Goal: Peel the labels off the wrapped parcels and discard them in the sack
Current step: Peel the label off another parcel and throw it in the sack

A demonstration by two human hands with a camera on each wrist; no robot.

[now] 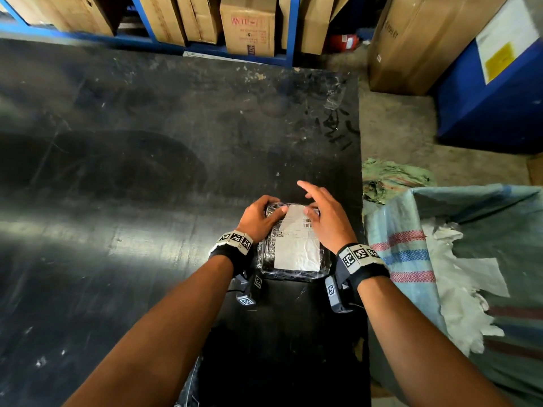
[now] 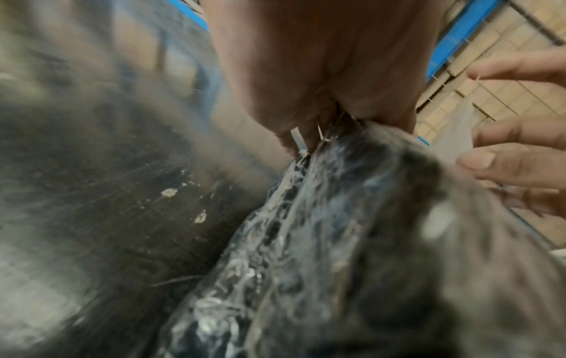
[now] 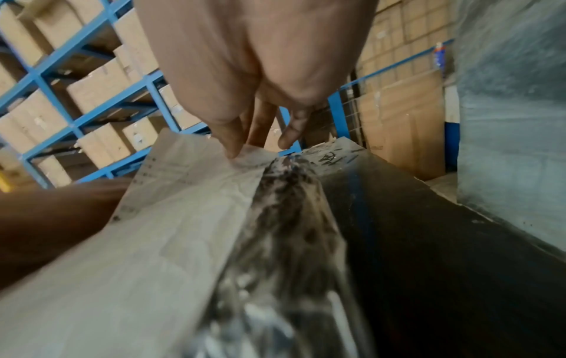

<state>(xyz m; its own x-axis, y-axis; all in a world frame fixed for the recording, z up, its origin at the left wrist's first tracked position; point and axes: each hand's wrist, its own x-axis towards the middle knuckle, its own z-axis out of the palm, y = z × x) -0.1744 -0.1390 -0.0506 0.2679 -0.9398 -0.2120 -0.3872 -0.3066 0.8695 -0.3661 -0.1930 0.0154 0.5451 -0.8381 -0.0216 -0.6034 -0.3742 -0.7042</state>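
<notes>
A parcel (image 1: 266,255) wrapped in black plastic and clear film lies on the black table (image 1: 147,171) near its right edge. A white label (image 1: 296,251) covers most of its top. My left hand (image 1: 258,215) grips the parcel's far left corner, fingers curled over the edge; the left wrist view shows this hand (image 2: 306,84) on the wrap (image 2: 306,242). My right hand (image 1: 316,211) pinches the label's far edge, index finger held out straight. In the right wrist view the right hand (image 3: 260,72) has that edge of the label (image 3: 153,242) lifted off the film. The woven sack (image 1: 411,245) stands open at the right.
White peeled labels (image 1: 458,289) lie in the sack, which sits against the table's right edge. A green cloth (image 1: 390,177) lies on the floor behind it. Cardboard boxes (image 1: 246,27) fill blue shelving at the back; a large box (image 1: 426,39) and a blue bin (image 1: 499,107) stand far right.
</notes>
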